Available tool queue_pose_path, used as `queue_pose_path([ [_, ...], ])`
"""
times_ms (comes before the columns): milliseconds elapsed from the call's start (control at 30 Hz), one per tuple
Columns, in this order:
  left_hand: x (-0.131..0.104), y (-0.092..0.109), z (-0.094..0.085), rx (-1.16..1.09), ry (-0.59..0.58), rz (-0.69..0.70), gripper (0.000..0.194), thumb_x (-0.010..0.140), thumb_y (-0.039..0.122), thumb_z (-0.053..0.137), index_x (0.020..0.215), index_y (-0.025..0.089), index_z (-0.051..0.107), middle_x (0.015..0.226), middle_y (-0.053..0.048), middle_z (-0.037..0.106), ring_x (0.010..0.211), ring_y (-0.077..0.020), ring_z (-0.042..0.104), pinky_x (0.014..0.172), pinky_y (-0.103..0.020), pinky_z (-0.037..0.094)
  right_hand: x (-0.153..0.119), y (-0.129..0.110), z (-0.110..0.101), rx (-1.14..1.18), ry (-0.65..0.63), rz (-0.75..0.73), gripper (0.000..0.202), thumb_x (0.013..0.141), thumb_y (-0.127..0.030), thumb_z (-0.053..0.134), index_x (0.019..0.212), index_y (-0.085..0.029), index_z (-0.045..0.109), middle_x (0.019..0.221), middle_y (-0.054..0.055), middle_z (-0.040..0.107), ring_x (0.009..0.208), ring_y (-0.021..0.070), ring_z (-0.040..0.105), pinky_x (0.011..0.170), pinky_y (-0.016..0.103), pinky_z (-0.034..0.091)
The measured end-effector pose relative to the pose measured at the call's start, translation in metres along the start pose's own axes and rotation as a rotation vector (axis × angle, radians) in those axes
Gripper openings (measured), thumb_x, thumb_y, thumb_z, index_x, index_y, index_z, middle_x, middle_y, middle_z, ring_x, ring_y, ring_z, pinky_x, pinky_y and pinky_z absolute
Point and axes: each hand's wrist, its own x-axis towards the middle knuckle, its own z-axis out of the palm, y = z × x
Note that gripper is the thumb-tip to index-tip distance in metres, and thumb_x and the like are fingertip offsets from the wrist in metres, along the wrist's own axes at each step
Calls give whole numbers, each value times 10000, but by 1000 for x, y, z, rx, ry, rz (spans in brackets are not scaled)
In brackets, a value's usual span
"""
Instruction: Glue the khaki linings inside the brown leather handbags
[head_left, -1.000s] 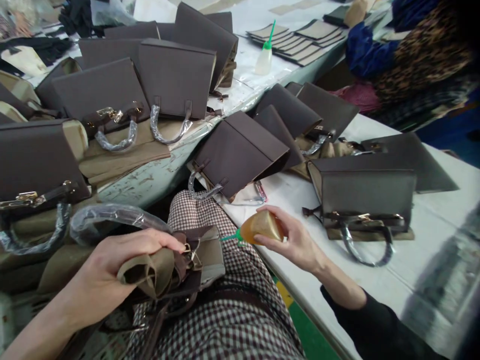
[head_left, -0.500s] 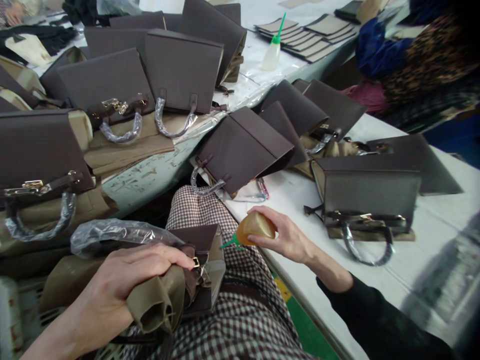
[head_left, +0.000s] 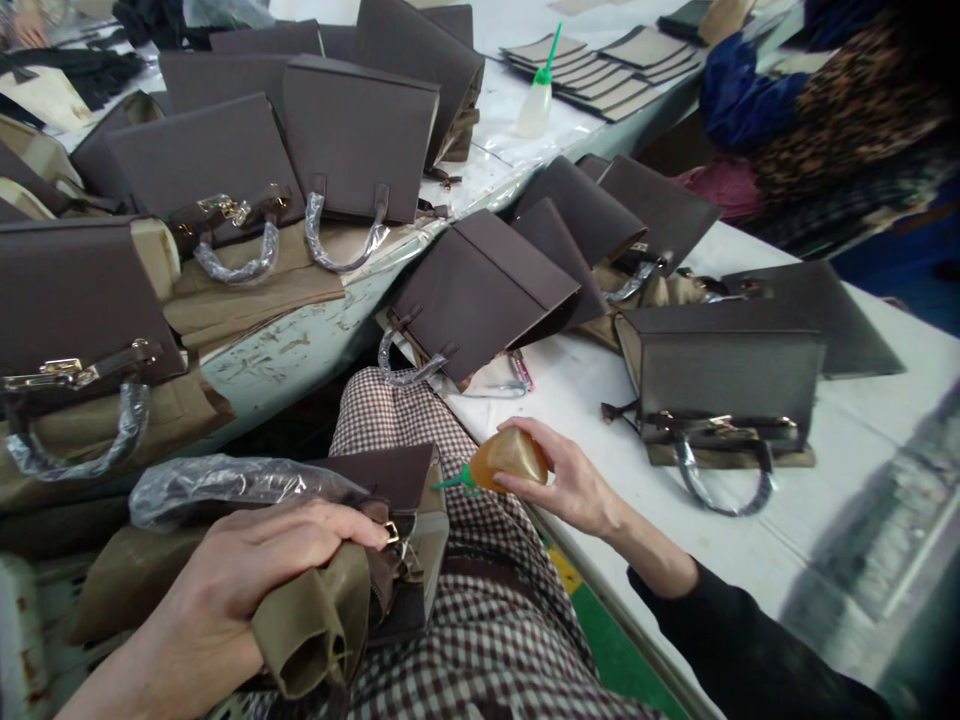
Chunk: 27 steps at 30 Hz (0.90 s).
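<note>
My left hand point(head_left: 277, 560) is closed on a dark brown handbag point(head_left: 390, 470) that lies across my lap, gripping it near a small gold buckle point(head_left: 391, 533). Olive lining fabric point(head_left: 307, 630) bulges out below my fingers, and a plastic-wrapped handle point(head_left: 240, 480) stretches to the left. In my right hand point(head_left: 566, 475) is a squeeze bottle point(head_left: 508, 460) of amber liquid, tipped on its side. Its thin green nozzle point(head_left: 454, 480) points left, with the tip at the bag's upper right edge. Whether liquid comes out is too small to tell.
Several dark handbags point(head_left: 360, 130) with wrapped handles cover the left table; more, such as one handbag point(head_left: 727, 380), stand on the white right table point(head_left: 840, 480). A second green-tipped bottle point(head_left: 535, 105) stands at the back near stacked flat pieces point(head_left: 600, 70). A co-worker's blue sleeve point(head_left: 750, 95) shows far right.
The bottle has shifted slightly left, bringing the nozzle tip closer to the bag's edge. My left hand keeps its grip on the handbag. The whole view has shifted a little.
</note>
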Motion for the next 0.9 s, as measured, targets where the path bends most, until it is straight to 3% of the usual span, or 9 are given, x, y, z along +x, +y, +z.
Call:
queue_pose_path([
  [100,-9,5,7,9,11,-11,108,1083,233,517,1124,252,615,1169,26,794,1109,-68,745,1001,-88,502,-5,-9,-2,7,-56,76,454,813,-459,780,1155,-196,637,1009,70,735,878,266,686,826,406,542],
  [267,-25,12,19,-23,85,-30,162,1101,331,477,1090,256,620,1128,8,801,1053,-87,771,961,-94,530,-13,-20,-6,86,32,195,462,841,-505,733,1161,-189,627,953,61,733,846,268,688,775,398,546],
  [567,-44,20,32,10,110,30,156,1079,317,489,1138,248,615,1110,-63,811,1001,-172,804,872,-161,636,-23,-25,0,-62,-50,131,403,809,-424,759,1128,-200,659,1022,66,752,918,276,695,844,413,539],
  [667,-51,25,43,-9,187,-54,227,1090,375,451,1131,264,645,1105,-55,810,987,-172,803,845,-168,640,-23,-24,0,60,-97,250,405,819,-435,755,1132,-199,654,918,43,722,772,239,677,657,356,548],
  [767,-57,29,51,-49,234,-120,229,1087,365,459,1106,273,669,1106,-40,809,982,-170,800,856,-166,626,-22,-24,-3,266,-122,401,467,833,-511,755,1143,-183,635,799,16,674,565,177,606,458,288,478],
  [900,-59,31,55,-65,225,-137,219,1088,367,479,1128,268,671,1139,-35,800,1030,-155,780,915,-159,594,-23,-23,-7,382,-66,421,455,847,-551,753,1063,-164,650,744,6,643,516,151,578,445,280,484],
])
